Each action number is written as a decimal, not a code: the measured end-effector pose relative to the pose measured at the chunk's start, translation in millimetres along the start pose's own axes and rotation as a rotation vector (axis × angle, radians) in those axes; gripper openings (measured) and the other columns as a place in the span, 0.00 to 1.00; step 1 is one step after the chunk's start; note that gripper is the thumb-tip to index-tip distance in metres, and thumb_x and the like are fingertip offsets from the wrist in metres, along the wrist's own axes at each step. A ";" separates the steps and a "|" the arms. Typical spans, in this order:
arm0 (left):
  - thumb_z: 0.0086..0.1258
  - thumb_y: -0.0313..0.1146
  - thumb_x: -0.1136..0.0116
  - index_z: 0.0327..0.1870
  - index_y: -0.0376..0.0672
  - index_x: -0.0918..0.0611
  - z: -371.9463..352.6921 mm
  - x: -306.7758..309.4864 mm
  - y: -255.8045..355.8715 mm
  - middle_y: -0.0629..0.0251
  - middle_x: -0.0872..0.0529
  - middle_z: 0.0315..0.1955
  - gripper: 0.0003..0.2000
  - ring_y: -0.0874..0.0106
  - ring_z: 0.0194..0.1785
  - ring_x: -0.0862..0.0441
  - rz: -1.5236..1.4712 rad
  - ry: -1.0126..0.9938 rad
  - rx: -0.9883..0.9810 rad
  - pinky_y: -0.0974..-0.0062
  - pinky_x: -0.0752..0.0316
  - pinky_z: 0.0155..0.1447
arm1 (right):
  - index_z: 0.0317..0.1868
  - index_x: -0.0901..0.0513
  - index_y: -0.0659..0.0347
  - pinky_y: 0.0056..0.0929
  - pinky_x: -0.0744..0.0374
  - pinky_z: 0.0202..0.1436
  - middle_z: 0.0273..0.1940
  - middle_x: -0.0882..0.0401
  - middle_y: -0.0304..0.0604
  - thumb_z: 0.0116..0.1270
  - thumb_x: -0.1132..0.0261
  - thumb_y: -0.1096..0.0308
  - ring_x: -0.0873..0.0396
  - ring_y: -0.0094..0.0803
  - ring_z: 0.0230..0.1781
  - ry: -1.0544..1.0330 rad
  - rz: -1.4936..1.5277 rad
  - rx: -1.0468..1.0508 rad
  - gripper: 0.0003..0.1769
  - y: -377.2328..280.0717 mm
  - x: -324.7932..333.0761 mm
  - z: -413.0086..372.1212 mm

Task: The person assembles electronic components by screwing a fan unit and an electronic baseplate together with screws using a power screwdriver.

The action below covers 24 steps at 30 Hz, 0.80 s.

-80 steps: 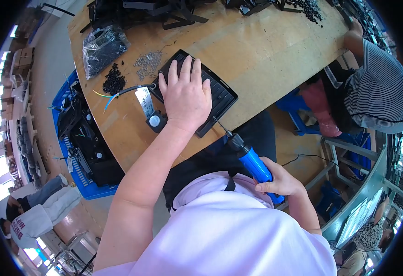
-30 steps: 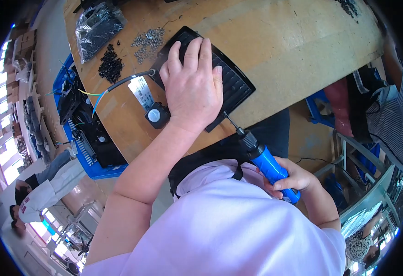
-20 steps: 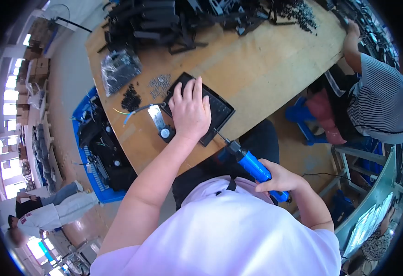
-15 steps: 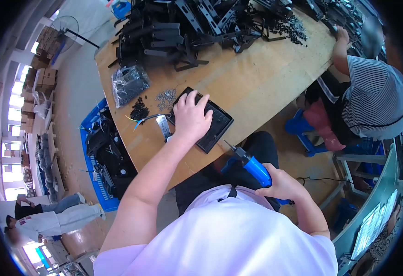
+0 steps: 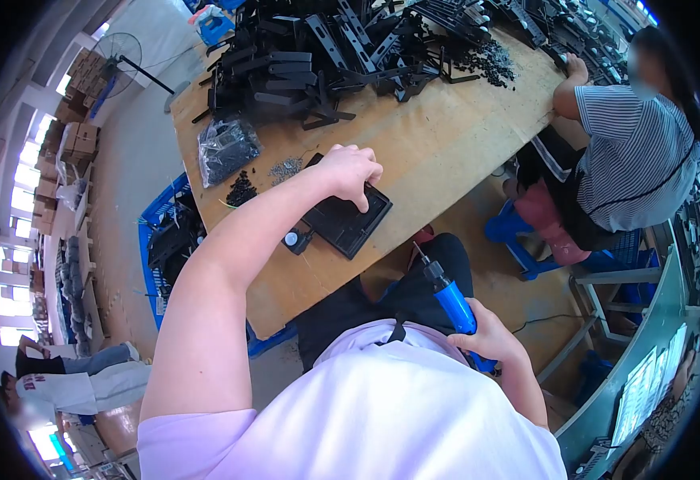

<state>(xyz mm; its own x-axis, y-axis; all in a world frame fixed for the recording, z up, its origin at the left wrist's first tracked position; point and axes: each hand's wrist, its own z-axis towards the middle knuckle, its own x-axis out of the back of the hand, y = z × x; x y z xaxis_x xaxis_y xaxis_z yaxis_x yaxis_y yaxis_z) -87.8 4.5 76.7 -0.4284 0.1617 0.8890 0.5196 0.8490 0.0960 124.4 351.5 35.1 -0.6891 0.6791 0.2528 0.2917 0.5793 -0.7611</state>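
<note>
- The step in hand looks like screwdriver work on the flat black rectangular tray (image 5: 345,230), which lies near the front edge of the tan wooden table (image 5: 438,144), with my left hand (image 5: 352,174) over its upper part.
- To do it well, I should hold the tray flat with my left palm, fingers clear of the spot where the bit bears.
- I should line the bit up straight with any screw before pressing, and push along its length; a slanted push could, I judge, slip or slide the tray.
- The small black part with a pale round face (image 5: 294,240) sits just beside the tray, so I should mind it when turning the tray.
- My right hand (image 5: 490,332) is wrapped around the lower body of the blue cylindrical power screwdriver (image 5: 454,306), thumb lying along its side.
- The bit points up and away from me, apart from the tray and short of the table's edge.
- My left fingers are half curled, the thumb standing apart from them over the tray; whether they pinch its rim or merely touch it, I cannot tell.
</note>
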 end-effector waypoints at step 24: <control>0.65 0.32 0.27 0.50 0.37 0.17 -161.2 -30.9 -34.2 0.65 0.13 0.38 0.16 0.75 0.40 0.18 -0.711 0.718 0.312 0.75 0.23 0.49 | 0.67 0.31 0.67 0.29 0.20 0.34 0.34 0.21 0.42 0.61 0.23 0.64 0.19 0.27 0.28 0.056 0.134 0.057 0.38 -28.6 -7.5 8.7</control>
<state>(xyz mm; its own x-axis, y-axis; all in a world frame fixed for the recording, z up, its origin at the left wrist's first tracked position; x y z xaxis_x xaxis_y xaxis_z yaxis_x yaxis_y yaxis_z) 26.9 -110.7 118.2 0.0308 -0.6722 0.7397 0.0644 0.7399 0.6696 115.4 325.9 49.8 -0.6082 0.7735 0.1783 0.3396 0.4566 -0.8223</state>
